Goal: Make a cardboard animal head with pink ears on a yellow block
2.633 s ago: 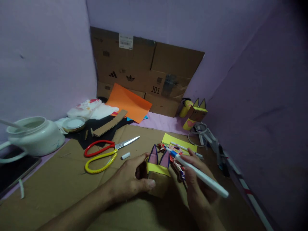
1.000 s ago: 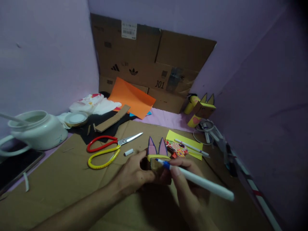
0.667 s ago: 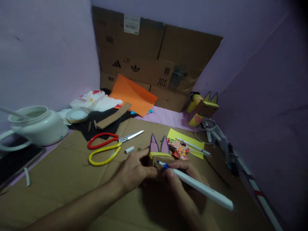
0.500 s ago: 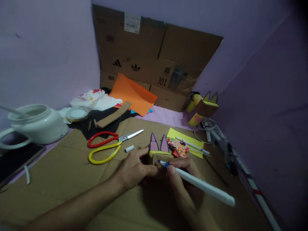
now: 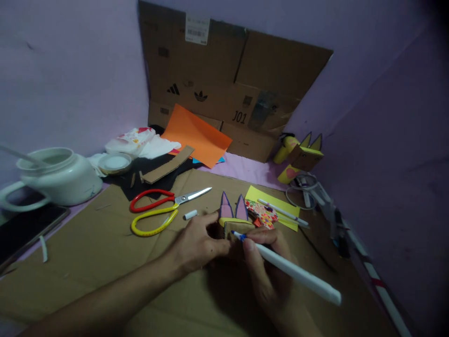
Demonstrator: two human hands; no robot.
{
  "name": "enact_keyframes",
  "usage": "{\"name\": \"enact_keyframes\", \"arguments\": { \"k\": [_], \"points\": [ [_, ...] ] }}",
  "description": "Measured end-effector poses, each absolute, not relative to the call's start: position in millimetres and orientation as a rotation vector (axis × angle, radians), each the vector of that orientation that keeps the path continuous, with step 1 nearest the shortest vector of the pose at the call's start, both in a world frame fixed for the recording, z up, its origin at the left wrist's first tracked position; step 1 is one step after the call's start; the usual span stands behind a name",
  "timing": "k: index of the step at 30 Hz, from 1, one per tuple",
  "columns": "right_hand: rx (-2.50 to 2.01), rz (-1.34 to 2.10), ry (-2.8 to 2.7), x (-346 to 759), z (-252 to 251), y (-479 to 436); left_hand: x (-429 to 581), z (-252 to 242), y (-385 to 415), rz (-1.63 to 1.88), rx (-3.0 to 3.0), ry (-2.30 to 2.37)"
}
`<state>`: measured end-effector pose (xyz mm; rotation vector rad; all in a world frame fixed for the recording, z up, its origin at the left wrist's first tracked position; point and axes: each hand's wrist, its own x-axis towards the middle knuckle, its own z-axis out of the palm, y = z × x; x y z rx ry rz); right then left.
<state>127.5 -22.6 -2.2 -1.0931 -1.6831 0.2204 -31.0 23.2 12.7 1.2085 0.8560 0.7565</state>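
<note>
My left hand [image 5: 199,241] grips the left side of a small cardboard figure [image 5: 230,228] with a yellow top edge and two pink pointed ears outlined in dark blue. Between the thumb and fingers of my right hand [image 5: 268,257] is a white marker [image 5: 298,273]. Its blue tip is at the front face of the figure; whether it touches is hard to tell. A short white marker cap [image 5: 190,215] lies left of the figure, beside scissors [image 5: 177,201] with one red and one yellow handle. The figure's lower part is hidden by my hands.
Behind the figure are yellow paper [image 5: 291,210], a white pen and a flowered piece. An orange sheet [image 5: 199,135], a cardboard strip [image 5: 168,166] and a white pot [image 5: 63,178] stand or lie farther back and left. A yellow eared figure [image 5: 305,157] is at back right.
The whole view has shifted slightly, with the background a little to the right and up. Both hands keep their hold, and the marker tip stays at the figure's front.
</note>
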Motion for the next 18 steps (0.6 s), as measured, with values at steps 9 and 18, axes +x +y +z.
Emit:
{"name": "enact_keyframes", "arguments": {
  "k": [9, 18],
  "points": [
    [-1.103, 0.189, -1.7, 125.2, -0.5, -21.3, -32.0, 9.0, 23.3, 0.735, 1.224, 0.894],
    [-1.106, 0.182, -1.698, 125.7, -4.1, -19.9, -32.0, 14.7, 23.1, 0.752, 1.231, 0.889]
  ]
}}
